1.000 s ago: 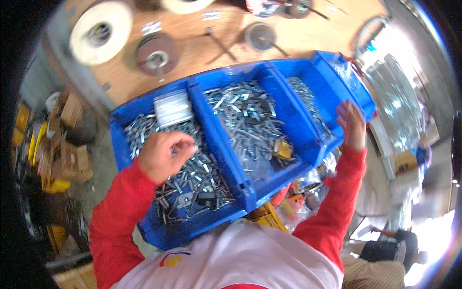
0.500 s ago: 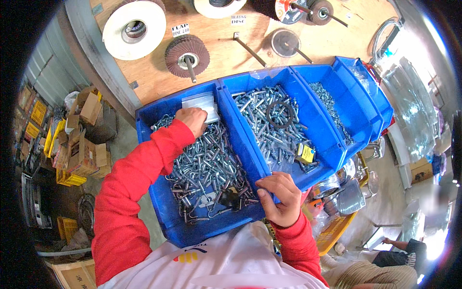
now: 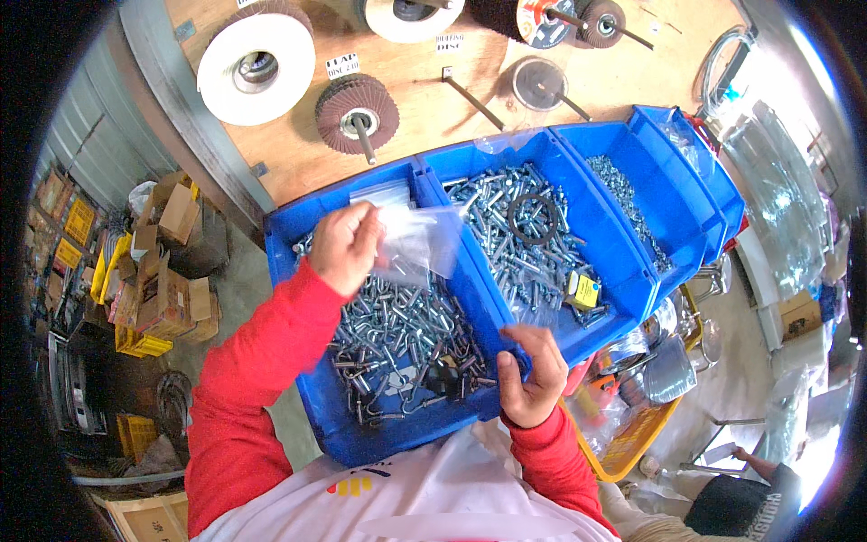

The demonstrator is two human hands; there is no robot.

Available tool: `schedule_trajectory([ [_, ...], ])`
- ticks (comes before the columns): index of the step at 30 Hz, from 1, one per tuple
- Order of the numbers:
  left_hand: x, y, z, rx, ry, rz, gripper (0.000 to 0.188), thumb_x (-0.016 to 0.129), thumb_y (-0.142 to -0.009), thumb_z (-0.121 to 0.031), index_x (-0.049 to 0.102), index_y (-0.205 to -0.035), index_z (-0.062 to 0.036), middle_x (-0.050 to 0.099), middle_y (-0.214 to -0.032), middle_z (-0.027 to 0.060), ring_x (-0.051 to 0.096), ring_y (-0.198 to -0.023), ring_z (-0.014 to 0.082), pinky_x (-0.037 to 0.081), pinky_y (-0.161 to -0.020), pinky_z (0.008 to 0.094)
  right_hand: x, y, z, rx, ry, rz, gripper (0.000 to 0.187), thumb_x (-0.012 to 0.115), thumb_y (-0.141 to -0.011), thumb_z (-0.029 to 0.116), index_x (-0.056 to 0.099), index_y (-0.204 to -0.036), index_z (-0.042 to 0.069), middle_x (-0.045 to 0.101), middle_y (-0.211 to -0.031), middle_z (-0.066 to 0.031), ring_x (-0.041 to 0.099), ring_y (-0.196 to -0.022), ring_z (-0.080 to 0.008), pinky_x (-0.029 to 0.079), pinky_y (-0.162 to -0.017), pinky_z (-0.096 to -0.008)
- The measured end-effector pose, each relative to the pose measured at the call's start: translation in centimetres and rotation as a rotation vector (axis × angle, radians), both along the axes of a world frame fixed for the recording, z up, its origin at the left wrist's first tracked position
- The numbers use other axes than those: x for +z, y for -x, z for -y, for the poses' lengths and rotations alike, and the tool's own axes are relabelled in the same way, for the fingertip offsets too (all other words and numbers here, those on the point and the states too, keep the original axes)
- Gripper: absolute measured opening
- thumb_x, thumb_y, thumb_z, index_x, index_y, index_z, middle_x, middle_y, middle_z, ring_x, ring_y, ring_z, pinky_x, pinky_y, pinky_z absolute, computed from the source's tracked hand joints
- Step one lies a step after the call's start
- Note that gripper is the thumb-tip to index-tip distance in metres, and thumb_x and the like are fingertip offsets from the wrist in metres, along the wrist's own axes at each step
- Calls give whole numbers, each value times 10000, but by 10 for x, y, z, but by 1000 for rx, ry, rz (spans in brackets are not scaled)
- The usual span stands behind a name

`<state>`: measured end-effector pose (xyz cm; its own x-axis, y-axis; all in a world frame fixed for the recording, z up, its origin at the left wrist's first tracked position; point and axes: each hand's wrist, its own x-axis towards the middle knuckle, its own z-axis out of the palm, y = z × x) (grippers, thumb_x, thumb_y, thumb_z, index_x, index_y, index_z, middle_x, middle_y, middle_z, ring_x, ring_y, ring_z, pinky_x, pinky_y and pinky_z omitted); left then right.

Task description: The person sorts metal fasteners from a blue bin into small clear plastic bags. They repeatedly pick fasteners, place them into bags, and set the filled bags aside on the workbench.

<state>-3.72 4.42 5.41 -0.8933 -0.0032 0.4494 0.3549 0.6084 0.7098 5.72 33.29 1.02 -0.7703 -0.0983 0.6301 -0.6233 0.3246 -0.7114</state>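
Observation:
My left hand (image 3: 346,248) pinches a clear plastic bag (image 3: 432,239) above the left blue bin (image 3: 312,411). The bag spreads rightward from the fingertips, partly over the divider. Below it lie many silvery hook bolts (image 3: 402,330), and behind it a stack of flat clear bags (image 3: 379,193) rests at the bin's far end. At the bin's near right corner, my right hand (image 3: 535,379) has thumb and fingers apart with nothing in them; whether it touches the rim I cannot tell.
More blue bins adjoin on the right, holding bolts (image 3: 492,212), a black ring (image 3: 534,219) and a small yellow box (image 3: 582,290). Abrasive discs (image 3: 357,116) hang on pegs from the wooden board (image 3: 289,158) ahead. Right, a yellow crate (image 3: 623,456) stands low; another person (image 3: 736,501) is beyond.
My left hand has risen from the far end of the bin and now holds a clear bag. My right hand has loosened from the bin's rim, its fingers spreading.

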Motion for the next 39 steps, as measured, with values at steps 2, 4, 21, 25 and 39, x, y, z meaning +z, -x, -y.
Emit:
schedule_trajectory([
  [2, 9, -31, -14, -67, -107, 274, 380, 555, -1063, -292, 598, -803, -19, 543, -598, 54, 544, -539, 164, 431, -542, 350, 8, -2, 8, -74, -59, -74, 665, 858, -708, 78, 610, -1313, -42, 635, -1278, -268, 632, -1138, -399, 491, -999, -463],
  [4, 14, -46, -27, -171, 53, 182, 469, 551, -1064, -335, 597, -747, 7, 524, -583, 165, 576, -524, 315, 415, -523, 432, 19, -2, 14, -19, -181, -137, 976, 925, -637, 155, 462, -1476, -30, 467, -1478, -314, 503, -1317, -456, 410, -1097, -513],
  [21, -18, -132, -3, -474, -960, 800, 349, 670, -1005, -259, 707, -1173, 46, 739, -898, 102, 637, -632, 134, 498, -584, 272, 13, -10, 27, 48, -243, 63, 267, 741, -719, 9, 711, -983, 27, 693, -840, -130, 667, -765, -344, 524, -727, -414],
  [25, -28, -144, -6, -283, -963, 692, 243, 714, -979, -256, 772, -1028, -25, 733, -860, 45, 631, -652, 92, 493, -570, 248, 11, -8, 36, 101, -255, 42, 273, 715, -724, 11, 703, -996, -10, 690, -870, -147, 666, -812, -339, 517, -795, -385],
  [39, -11, -160, -33, -200, -198, 286, 165, 829, -811, -112, 700, -743, -36, 714, -722, 105, 706, -614, 173, 547, -562, 298, 28, -28, 56, 405, -106, 542, 209, 738, -883, 145, 654, -792, -23, 652, -725, -78, 618, -685, -155, 481, -651, -301],
])
